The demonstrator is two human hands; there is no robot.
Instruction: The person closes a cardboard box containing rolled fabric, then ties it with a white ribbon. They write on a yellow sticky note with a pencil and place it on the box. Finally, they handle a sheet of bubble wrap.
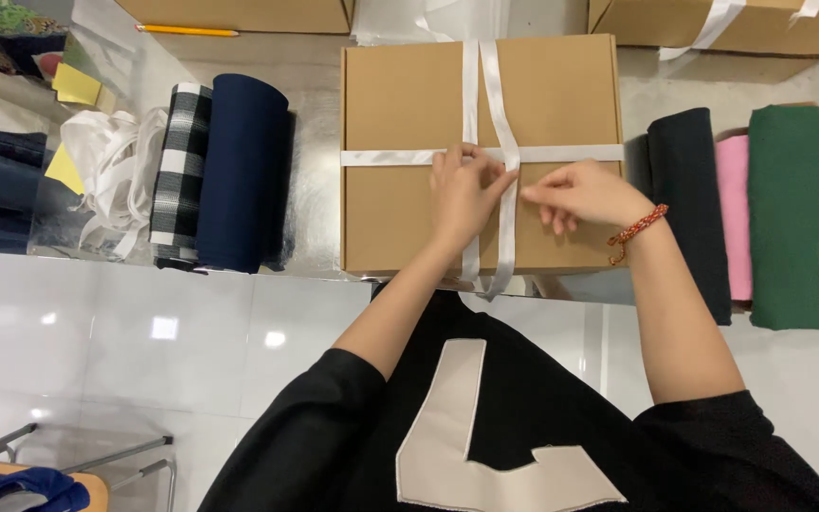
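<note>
White satin ribbon (pixel 509 204) crosses over the brown cardboard box (pixel 400 104) lying flat on the table (pixel 315 190) right in front of you, one band running across the lid and two running down it towards your body. Your left hand (pixel 462 194) rests on the crossing, fingers pressed down on the ribbon where the bands meet. Your right hand (pixel 585 194) sits just beside it, thumb and fingertips pinched on the ribbon at the crossing; a red beaded bracelet (pixel 635 230) circles that wrist. Left of the box lie a navy fabric roll (pixel 239 171) and a black-and-white checked roll (pixel 180 161), touching each other. To the right lie dark, pink (pixel 732 209), green (pixel 789 209) and brown rolls side by side.
</note>
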